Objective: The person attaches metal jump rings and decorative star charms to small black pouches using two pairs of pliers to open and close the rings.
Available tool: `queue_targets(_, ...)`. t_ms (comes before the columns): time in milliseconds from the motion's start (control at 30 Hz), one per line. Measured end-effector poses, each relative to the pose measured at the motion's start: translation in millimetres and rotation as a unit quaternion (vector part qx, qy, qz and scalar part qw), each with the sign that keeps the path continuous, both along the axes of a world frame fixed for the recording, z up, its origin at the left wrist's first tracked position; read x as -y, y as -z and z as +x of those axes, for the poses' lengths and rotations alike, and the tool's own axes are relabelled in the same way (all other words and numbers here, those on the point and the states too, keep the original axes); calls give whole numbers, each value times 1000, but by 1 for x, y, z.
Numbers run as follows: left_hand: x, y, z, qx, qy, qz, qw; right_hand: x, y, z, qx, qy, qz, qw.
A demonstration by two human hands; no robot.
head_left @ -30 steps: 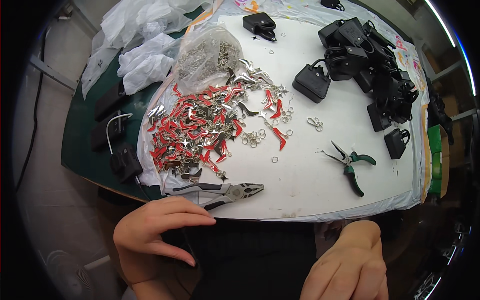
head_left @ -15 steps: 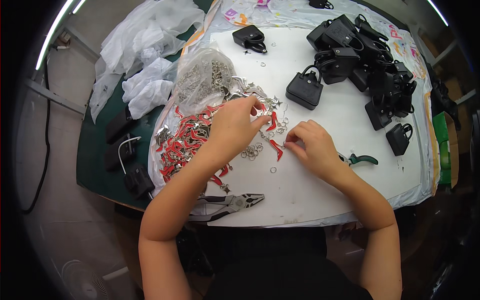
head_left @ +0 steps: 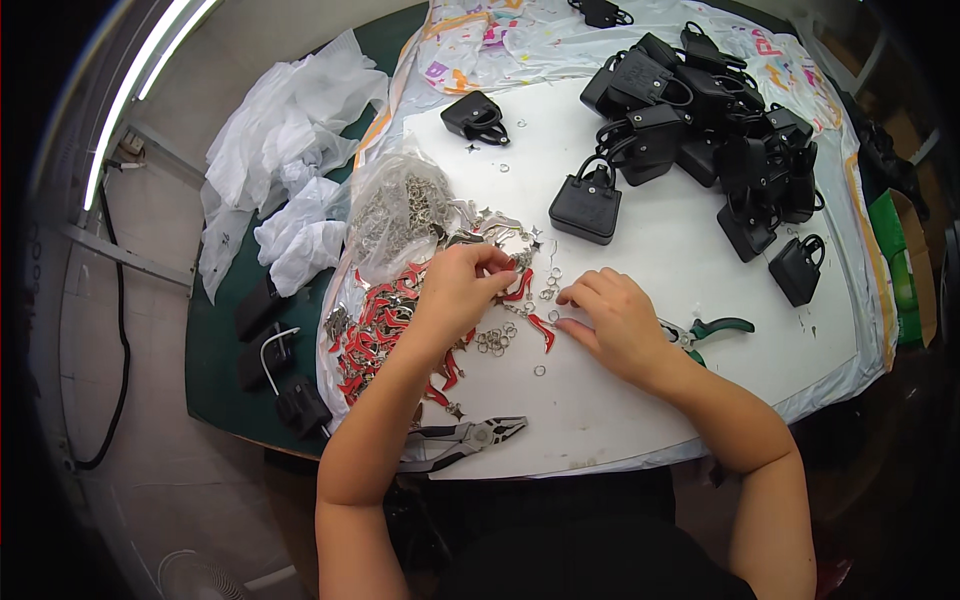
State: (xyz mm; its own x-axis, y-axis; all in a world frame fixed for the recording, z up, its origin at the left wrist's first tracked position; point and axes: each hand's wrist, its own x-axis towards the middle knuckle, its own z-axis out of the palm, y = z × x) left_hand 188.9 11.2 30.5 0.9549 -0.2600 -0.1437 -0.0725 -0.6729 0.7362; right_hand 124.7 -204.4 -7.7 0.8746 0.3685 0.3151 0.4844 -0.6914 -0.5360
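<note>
while the left hand (head_left: 460, 288) bends over the near charm (head_left: 523, 286), the step is probably best done with a light fingertip pinch: take it by its edge, ease it out level so its links do not snag, and let the right hand (head_left: 615, 318) steady it rather than tug. the left fingertips are drawn close together, though whether they grasp the charm i cannot tell; the right thumb and forefinger stand apart, holding nothing visible, with a ring (head_left: 553, 315) just beside the thumb. the near charm lies right at the left fingertips. a second charm (head_left: 545, 335) lies between the hands, the loose rings (head_left: 495, 340) below the left fingertips, and the heap (head_left: 380, 312) to their left. well beyond the right fingertips sit black bags (head_left: 640, 140).
</note>
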Motion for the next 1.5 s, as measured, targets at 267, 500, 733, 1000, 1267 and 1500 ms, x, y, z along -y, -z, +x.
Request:
queue_targets(267,-33,-14,-38,-144,-18,-257,955,-1,-1,3,-3,3,16,1000)
queue_targets(500,-45,-20,-53,-209,5,-346,915,-8,-4,6,-43,-22,15,999)
queue_targets(733,-51,-12,-51,-274,25,-408,870,-12,-6,12,-59,-19,-23,998)
queue_targets(1000,-56,-5,-53,-297,27,-455,839,-18,-34,1,-234,5,263,936)
queue_targets(1267,-55,-6,-55,-305,30,-458,835,-25,-42,-13,-425,-12,442,789)
queue_targets(1500,-53,-4,-54,-309,38,-458,833,-23,-31,-16,-313,-46,380,869)
